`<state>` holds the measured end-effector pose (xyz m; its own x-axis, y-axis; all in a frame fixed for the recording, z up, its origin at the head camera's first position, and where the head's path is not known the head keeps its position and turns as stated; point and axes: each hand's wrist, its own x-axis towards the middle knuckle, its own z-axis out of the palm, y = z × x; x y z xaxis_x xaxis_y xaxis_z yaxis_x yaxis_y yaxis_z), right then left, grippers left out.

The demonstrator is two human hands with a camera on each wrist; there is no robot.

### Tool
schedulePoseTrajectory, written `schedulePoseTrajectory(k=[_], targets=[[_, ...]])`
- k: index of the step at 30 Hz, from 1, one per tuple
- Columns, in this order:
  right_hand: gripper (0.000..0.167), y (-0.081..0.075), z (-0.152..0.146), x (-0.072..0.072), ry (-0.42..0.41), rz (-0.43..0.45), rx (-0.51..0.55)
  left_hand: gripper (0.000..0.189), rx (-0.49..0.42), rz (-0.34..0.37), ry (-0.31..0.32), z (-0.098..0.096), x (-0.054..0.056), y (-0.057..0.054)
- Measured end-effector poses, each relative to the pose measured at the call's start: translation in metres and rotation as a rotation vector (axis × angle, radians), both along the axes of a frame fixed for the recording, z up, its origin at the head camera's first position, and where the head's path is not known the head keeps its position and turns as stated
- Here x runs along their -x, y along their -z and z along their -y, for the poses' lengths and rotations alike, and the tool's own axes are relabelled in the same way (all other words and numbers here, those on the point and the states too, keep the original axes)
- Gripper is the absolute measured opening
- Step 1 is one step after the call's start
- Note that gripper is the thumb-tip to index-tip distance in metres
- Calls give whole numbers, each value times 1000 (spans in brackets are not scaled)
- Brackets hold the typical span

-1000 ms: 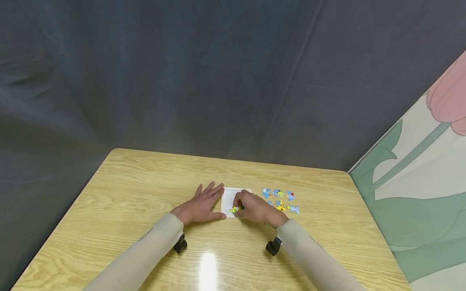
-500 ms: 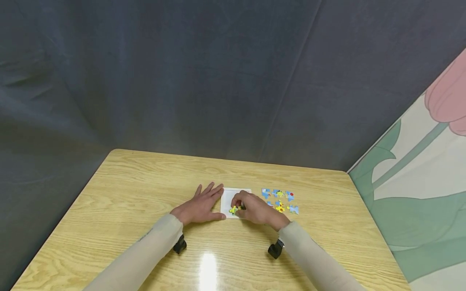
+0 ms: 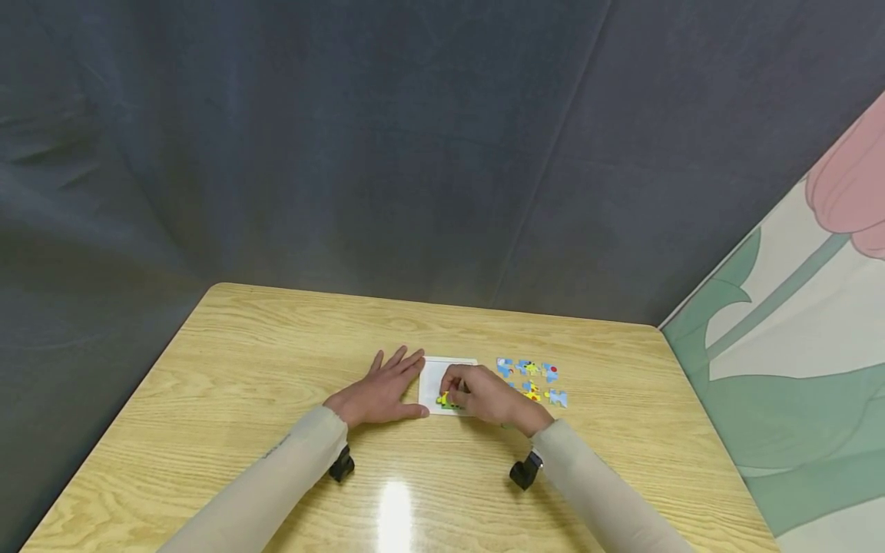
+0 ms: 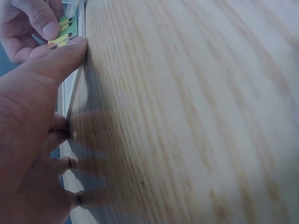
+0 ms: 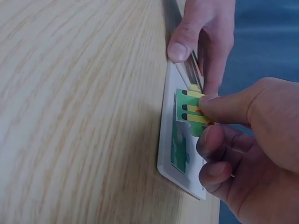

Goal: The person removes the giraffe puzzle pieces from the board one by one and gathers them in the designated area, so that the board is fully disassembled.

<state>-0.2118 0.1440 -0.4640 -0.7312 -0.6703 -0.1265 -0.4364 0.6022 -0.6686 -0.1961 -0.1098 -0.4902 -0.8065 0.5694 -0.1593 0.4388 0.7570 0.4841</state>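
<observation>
A shallow white puzzle tray (image 3: 434,373) lies flat on the table. Spread along its left side, my left hand (image 3: 387,392) touches the frame with thumb and fingertips. My right hand (image 3: 487,396) is over the tray's near part and pinches a green and yellow jigsaw piece (image 5: 188,106) between thumb and fingers. In the right wrist view that piece is tilted above the tray floor, close to the near rim (image 5: 164,149). A second green jigsaw piece (image 5: 178,145) lies inside the tray near a corner, partly covered from above by my right hand.
Several loose blue and yellow jigsaw pieces (image 3: 531,368) lie in rows on the wooden table (image 3: 290,338), right of the tray. My right hand and wrist partly cover some. A dark curtain (image 3: 387,153) hangs behind the table, and a flower-patterned cloth (image 3: 795,415) at the right.
The right hand has shifted slightly right with its wrist turning a little, and more green of the pinched piece's area shows. The left hand stays in place on the tray.
</observation>
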Motion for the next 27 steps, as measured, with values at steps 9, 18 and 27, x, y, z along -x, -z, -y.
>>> schedulePoseTrajectory(k=[9, 18, 27], targets=[[14, -5, -7, 0, 19, 33, 20, 92, 21, -2, 1, -1, 1, 0], [12, -6, -24, 1, 40, 51, 24, 92, 26, -7, -1, -1, 1, 0], [9, -9, -60, 0, 68, 26, 13, 92, 5, 0, 8, -2, 1, -1]])
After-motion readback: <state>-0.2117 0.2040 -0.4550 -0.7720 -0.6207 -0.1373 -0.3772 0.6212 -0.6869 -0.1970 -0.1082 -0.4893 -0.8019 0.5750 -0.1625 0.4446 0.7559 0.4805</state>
